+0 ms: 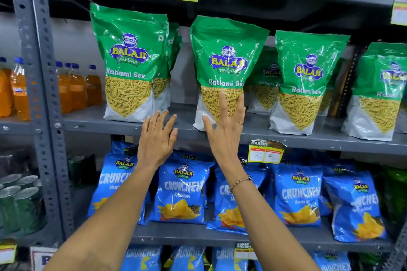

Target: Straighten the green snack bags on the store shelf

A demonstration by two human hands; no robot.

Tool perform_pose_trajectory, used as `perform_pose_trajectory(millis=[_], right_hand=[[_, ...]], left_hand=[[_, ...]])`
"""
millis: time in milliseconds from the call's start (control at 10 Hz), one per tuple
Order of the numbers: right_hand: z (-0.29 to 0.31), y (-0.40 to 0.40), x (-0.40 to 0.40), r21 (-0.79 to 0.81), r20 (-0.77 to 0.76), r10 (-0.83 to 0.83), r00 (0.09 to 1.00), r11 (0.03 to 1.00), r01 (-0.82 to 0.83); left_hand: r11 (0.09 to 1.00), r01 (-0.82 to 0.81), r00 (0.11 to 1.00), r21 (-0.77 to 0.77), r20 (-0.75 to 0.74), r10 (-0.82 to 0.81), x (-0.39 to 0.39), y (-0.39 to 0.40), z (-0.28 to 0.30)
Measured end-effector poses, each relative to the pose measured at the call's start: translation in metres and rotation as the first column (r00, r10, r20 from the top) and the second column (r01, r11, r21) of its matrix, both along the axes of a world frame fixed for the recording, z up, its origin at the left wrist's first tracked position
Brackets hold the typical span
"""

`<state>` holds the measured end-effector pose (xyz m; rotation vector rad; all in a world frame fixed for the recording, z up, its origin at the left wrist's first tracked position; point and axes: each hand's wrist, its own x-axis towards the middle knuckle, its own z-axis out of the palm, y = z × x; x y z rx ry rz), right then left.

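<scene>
Several green snack bags stand in a row on the grey middle shelf [123,124]. The leftmost bag [128,61] stands upright, with more bags behind it. The second bag [226,66] leans slightly, its base at the shelf's front edge. A third bag [306,81] and a fourth bag [381,92] stand to the right. My right hand [224,130] is spread flat against the lower front of the second bag, fingers apart. My left hand [157,138] hovers open in front of the shelf edge, between the first two bags, touching nothing that I can see.
Blue chip bags [182,193] fill the shelf below. Orange drink bottles [77,88] and green cans [19,202] sit on the left rack, past a grey perforated upright [41,94]. Price tags [265,152] hang from the shelf edges. Another shelf runs overhead.
</scene>
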<state>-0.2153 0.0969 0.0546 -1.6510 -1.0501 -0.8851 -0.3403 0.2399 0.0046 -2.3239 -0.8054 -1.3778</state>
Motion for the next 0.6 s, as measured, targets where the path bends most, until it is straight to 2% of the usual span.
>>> perform_pose_trajectory(millis=[500, 600], right_hand=[[0.007, 0.008, 0.005, -0.110, -0.044, 0.004, 0.999, 0.994, -0.009], [0.003, -0.008, -0.004, -0.154, -0.078, 0.014, 0.997, 0.988, -0.026]], left_hand=[[1.000, 0.001, 0.999, -0.031, -0.033, -0.002, -0.003, -0.002, 0.000], [0.996, 0.046, 0.997, -0.075, 0.065, -0.041, 0.000, -0.014, 0.007]])
